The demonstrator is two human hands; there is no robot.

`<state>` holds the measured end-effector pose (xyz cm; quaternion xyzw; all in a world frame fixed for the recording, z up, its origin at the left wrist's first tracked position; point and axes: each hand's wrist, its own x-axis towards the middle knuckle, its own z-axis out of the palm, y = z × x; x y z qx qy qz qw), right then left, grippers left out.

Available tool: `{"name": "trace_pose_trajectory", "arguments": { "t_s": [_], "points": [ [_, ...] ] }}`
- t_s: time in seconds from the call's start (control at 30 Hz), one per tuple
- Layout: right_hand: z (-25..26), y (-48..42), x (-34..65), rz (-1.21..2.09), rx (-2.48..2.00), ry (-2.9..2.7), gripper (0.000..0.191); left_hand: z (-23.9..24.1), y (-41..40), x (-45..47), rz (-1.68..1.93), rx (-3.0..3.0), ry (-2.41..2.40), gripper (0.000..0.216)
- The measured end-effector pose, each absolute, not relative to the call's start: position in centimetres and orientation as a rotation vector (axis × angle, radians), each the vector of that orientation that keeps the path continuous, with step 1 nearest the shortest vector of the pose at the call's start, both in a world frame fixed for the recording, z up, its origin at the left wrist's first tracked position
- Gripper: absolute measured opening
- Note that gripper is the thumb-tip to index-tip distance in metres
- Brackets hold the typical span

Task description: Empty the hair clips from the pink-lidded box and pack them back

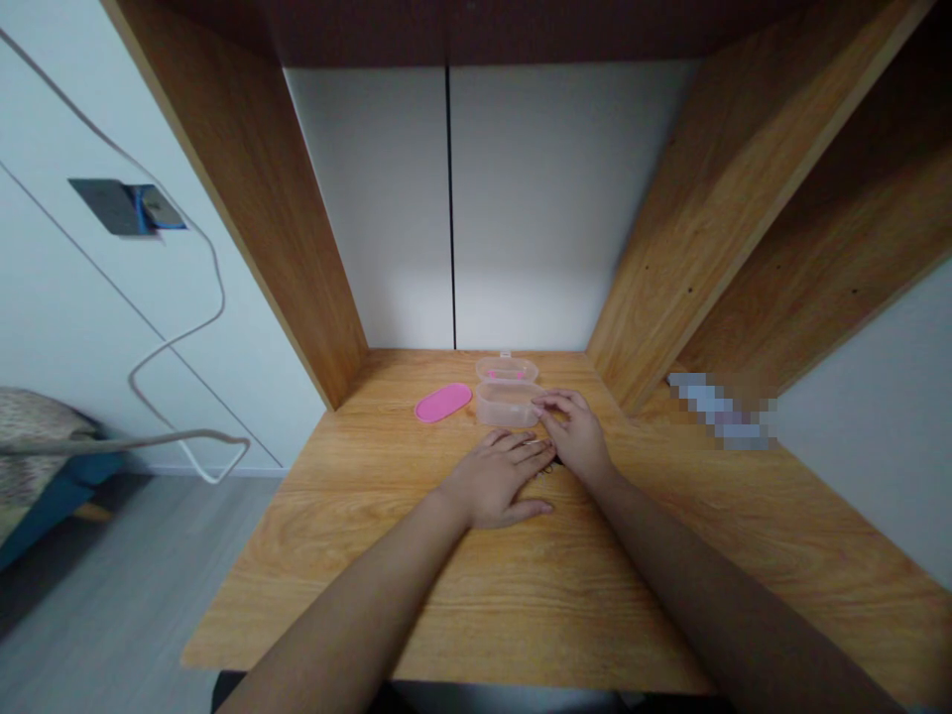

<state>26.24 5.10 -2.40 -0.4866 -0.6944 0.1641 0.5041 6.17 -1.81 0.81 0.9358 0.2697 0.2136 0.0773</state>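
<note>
My left hand lies flat on the wooden desk, palm down, fingers stretched out and holding nothing. My right hand rests just beyond it, fingers curled loosely, their tips touching the near right edge of a clear plastic oval box. A second clear oval piece sits right behind that box. A pink oval lid lies flat on the desk to the left of the box. Something small and dark peeks out between my hands; I cannot make it out.
Wooden side panels wall the desk on the left and right, with a white back wall. A blurred object lies at the right. Left of the desk, a cable hangs from a wall socket, near a cushioned seat.
</note>
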Motion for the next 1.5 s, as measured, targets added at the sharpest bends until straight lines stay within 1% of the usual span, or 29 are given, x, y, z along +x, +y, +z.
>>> {"name": "trace_pose_trajectory", "arguments": {
  "t_s": [0.07,0.3,0.37,0.6,0.67,0.77,0.83,0.93,1.17,1.37,1.5],
  "points": [
    [-2.4,5.1,26.3,0.407,-1.172,-1.665,0.029,0.9,-1.7,6.0,0.640,2.796,0.809,0.065],
    [-2.7,5.2,26.2,0.417,-1.156,-1.655,0.028,2.0,-1.4,5.3,0.652,2.803,0.926,0.037],
    [-2.7,5.2,26.2,0.414,-1.155,-1.651,0.026,2.1,-1.2,5.1,0.651,2.812,0.940,0.035],
    [-2.6,5.1,26.2,0.413,-1.164,-1.649,0.025,1.6,-1.0,4.9,0.717,2.796,0.937,0.034],
    [-2.7,5.1,26.2,0.416,-1.161,-1.650,0.024,1.2,-1.1,5.1,0.725,2.784,0.927,0.044],
    [-2.8,5.2,26.3,0.421,-1.158,-1.645,0.024,0.7,-1.2,5.5,0.678,2.808,0.916,0.066],
    [-2.8,5.2,26.3,0.421,-1.158,-1.643,0.024,0.5,-1.2,5.7,0.639,2.813,0.919,0.071],
    [-2.8,5.2,26.2,0.415,-1.157,-1.643,0.026,0.8,-1.3,5.7,0.613,2.798,0.948,0.068],
    [-2.6,5.1,26.1,0.438,-1.159,-1.637,0.026,0.9,-0.6,4.9,0.647,2.888,1.098,0.040],
    [-2.8,5.3,26.3,0.413,-1.158,-1.643,0.027,0.4,-0.4,4.8,0.789,2.874,1.078,0.038],
    [-2.7,5.1,26.2,0.429,-1.170,-1.637,0.028,0.7,-0.3,4.6,0.954,2.797,1.172,0.033]
  ]
}}
